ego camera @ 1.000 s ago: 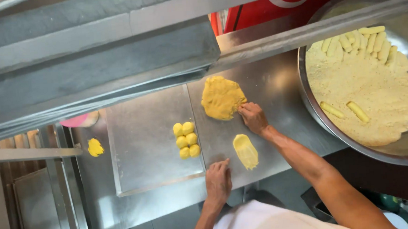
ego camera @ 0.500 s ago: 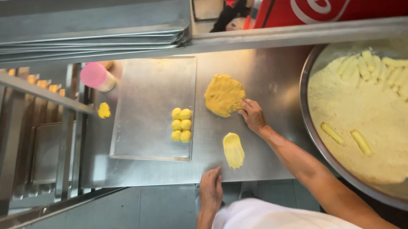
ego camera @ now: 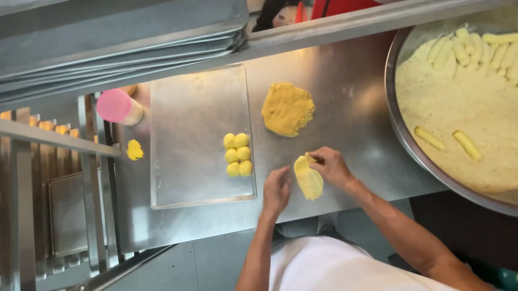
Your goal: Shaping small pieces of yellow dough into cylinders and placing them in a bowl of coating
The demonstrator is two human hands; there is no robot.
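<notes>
Your right hand (ego camera: 331, 166) rests on the upper end of the dough strip (ego camera: 309, 177), fingers pinched together on its top edge, so the strip stays pinned flat on the bench (ego camera: 352, 98) rather than lifted. Your left hand (ego camera: 276, 189) lies just beside the strip's left edge, fingers loosely curled and holding nothing; whether the fingertips touch the dough I cannot tell.

The strip lies on bare steel between your two hands, close to the bench's near edge, probably because that is where both hands meet comfortably.

Just left of it stands the tray (ego camera: 185, 120), with six dough balls (ego camera: 238, 154) packed in two tight rows at its right side, the side nearest your hands. The filling (ego camera: 287, 108), a rough orange-yellow mound, sits beyond the strip, within easy reach of your right hand yet apart from it. To your right the big bowl (ego camera: 406, 148) holds flour, with coated rolls (ego camera: 481, 51) lined along its far rim and two more lying loose. A pink-capped jar (ego camera: 119, 107) and a stray yellow lump (ego camera: 134, 150) sit left of the tray, well apart from the work.
</notes>
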